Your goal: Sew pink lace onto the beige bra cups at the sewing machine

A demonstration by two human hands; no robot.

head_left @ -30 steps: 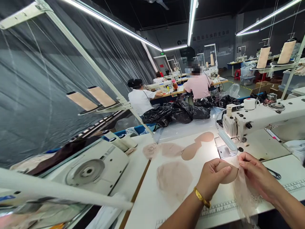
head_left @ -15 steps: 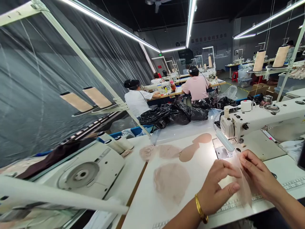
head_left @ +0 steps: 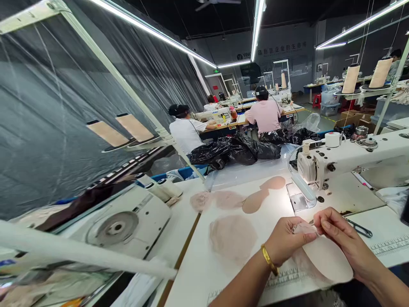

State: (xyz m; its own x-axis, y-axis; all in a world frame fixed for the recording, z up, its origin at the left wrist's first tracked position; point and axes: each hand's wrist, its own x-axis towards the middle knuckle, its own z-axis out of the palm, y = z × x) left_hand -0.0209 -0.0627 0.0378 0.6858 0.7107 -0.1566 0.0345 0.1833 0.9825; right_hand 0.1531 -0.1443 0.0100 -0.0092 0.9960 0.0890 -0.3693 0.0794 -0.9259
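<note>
My left hand (head_left: 287, 241), with a gold bracelet (head_left: 269, 259) at the wrist, pinches the upper left edge of a pale pink, cup-shaped fabric piece (head_left: 330, 258). Thumb and fingers of my right hand (head_left: 347, 241) close on the same piece's top edge, right beside the left fingertips. Sheer fabric hangs under its smooth rounded part. Just beyond both hands is the lit needle plate (head_left: 300, 202) of a white sewing machine (head_left: 358, 157). Dark thread snips (head_left: 360, 228) lie right of my right hand.
Sheer pink pieces (head_left: 233, 238) and opaque beige pieces (head_left: 255, 200) lie on the white table to the left. Black plastic bags (head_left: 236, 149) are heaped behind. A second machine (head_left: 128, 226) stands at left under a thread stand. Two people (head_left: 263, 113) sit farther ahead.
The fabric has turned from hanging narrow to showing its broad rounded face. My left hand, earlier apart with fingers spread, now grips its edge. The snips have come into fuller view.
</note>
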